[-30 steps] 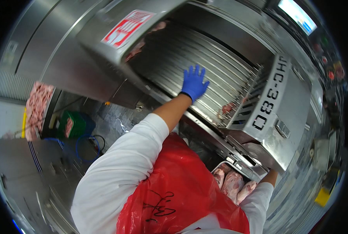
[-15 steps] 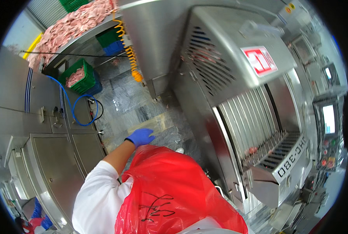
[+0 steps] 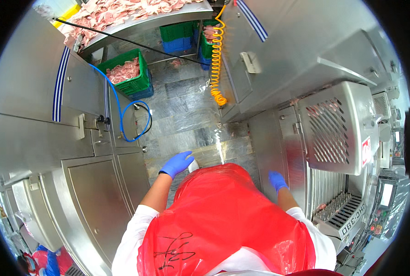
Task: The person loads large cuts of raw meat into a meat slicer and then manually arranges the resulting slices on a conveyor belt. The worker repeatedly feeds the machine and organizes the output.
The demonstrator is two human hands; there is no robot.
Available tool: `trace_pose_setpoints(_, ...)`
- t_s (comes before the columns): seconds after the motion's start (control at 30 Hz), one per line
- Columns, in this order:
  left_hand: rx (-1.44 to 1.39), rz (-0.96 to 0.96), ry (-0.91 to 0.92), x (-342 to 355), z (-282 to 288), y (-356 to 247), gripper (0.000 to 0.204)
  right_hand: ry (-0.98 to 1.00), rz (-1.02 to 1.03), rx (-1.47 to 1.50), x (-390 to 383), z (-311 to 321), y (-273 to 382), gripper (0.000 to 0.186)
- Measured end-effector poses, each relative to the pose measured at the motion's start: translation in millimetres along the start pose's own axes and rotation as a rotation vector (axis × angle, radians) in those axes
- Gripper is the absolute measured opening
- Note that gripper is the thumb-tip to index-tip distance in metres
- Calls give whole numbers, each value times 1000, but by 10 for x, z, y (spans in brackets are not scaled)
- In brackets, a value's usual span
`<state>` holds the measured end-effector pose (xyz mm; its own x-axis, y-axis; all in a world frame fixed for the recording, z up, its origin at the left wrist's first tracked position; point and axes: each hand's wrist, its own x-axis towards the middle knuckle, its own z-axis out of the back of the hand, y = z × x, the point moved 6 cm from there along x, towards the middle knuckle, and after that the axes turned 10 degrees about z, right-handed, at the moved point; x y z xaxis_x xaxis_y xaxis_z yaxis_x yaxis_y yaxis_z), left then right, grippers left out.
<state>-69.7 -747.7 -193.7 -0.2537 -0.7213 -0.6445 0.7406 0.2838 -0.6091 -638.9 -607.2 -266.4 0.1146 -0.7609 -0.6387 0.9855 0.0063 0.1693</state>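
Observation:
My left hand [image 3: 177,164], in a blue glove, hangs low over the tiled floor with its fingers loosely stretched out. Nothing shows in it. A white boot tip [image 3: 193,166] peeks out beside its fingers. My right hand [image 3: 277,180], gloved in blue too, hangs near the steel side of a machine [image 3: 326,126] with a slotted hood; it appears empty, its fingers loosely extended and small in the picture. Between my arms spreads a red plastic apron [image 3: 228,207] over white sleeves. Whether the right hand touches the machine I cannot tell.
Steel cabinets [image 3: 94,193] line the left. Ahead, a green crate [image 3: 145,78] of meat slices stands below a table [image 3: 145,23] heaped with slices. A blue hose [image 3: 120,108], black cable [image 3: 136,43] and coiled orange hose [image 3: 217,60] hang nearby. Another person [image 3: 53,260] is at lower left.
The view has swung to the right and nearer to the crates and table. My right hand has come into sight. My left hand stays low, its fingers stretched out.

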Motion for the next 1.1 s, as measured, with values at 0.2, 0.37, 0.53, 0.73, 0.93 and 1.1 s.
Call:
trace_pose_setpoints(0.2, -40, 2, -53, 544, 732, 118, 63, 195, 5, 216, 997, 503, 942, 54)
trace_pose_setpoints(0.37, 84, 71, -62, 1008, 1506, 117, 61, 215, 71, 338, 2264, 948, 1754, 60)
trace_pose_setpoints(0.53, 89, 134, -100, 1388, 2383, -83, 61, 204, 225, 305, 4166, 2001, 2975, 67)
trace_pose_setpoints(0.73, -216, 156, -306, 1641, 3216, -69, 59, -127, 603, 412, 5504, 4432, 5198, 58)
trace_pose_setpoints(0.93, -519, 283, -374, 2151, 3434, 686, 53, -118, 843, 439, 5934, 5794, 6110, 50)
trace_pose_setpoints(1.1, -668, 362, -358, 2672, 3929, 861, 49, 20, 704, 149, 6954, 6170, 5828, 53)
